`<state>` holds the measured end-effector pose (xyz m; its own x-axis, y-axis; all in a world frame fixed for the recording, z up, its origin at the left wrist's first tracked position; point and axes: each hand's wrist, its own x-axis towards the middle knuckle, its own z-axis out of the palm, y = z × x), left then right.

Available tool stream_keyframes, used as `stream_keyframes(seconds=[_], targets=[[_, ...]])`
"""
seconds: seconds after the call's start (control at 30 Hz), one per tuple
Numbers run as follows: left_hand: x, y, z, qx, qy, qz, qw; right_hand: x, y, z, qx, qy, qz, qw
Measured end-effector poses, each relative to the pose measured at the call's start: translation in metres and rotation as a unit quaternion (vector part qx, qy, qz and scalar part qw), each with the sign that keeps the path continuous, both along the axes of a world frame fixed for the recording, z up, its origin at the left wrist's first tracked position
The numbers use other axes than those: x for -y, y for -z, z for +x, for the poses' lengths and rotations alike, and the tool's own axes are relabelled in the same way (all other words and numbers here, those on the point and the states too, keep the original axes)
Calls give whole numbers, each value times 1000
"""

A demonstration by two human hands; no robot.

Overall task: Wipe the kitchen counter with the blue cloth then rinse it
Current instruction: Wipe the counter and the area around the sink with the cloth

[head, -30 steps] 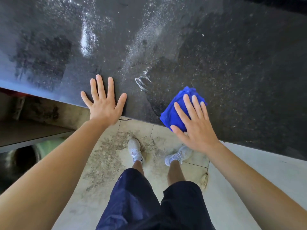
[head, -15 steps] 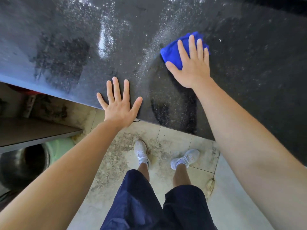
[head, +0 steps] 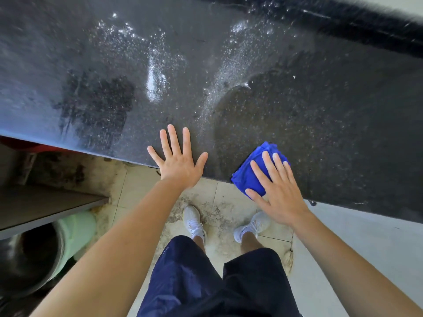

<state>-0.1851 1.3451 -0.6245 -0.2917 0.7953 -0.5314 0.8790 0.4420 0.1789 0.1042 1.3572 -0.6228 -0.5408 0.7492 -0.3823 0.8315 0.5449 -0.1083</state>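
Head view: looks steeply down from above the near edge of the tabletop.
Nearness: close, the tabletop filling the upper frame.

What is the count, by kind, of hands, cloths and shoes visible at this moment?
hands: 2, the left hand and the right hand
blue cloth: 1
white shoes: 2
total: 5

The cloth lies at the counter edge, right of the left hand.
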Motion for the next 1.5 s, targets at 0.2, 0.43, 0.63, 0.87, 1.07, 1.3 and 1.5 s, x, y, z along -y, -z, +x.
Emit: stream_keyframes(seconds=[0.2, 0.43, 0.63, 0.87, 1.07, 1.3, 1.5], targets=[[-2, 0, -1, 0, 4, 4, 1000, -84, -2, -7, 13, 220, -9, 975], [1, 2, -2, -12, 0, -2, 1000, -170, 8, -92, -24, 296, 15, 955], [6, -4, 1, -32, -36, 45, 998, -135, 6, -33, -56, 68, 12, 996], [-93, -24, 1, -34, -3, 150, 988, -218, 2, 101, 8, 316, 31, 948], [-176, -24, -16, -40, -39, 142, 988, -297, 9, 18, -55, 407, 77, 908], [-245, -9, -33, -57, -39, 93, 993, -252, 19, -53, -140, -44, 78, 986], [-265, 8, -29, -63, -22, 48, 997, -319, 21, 63, -125, 8, 160, 979]])
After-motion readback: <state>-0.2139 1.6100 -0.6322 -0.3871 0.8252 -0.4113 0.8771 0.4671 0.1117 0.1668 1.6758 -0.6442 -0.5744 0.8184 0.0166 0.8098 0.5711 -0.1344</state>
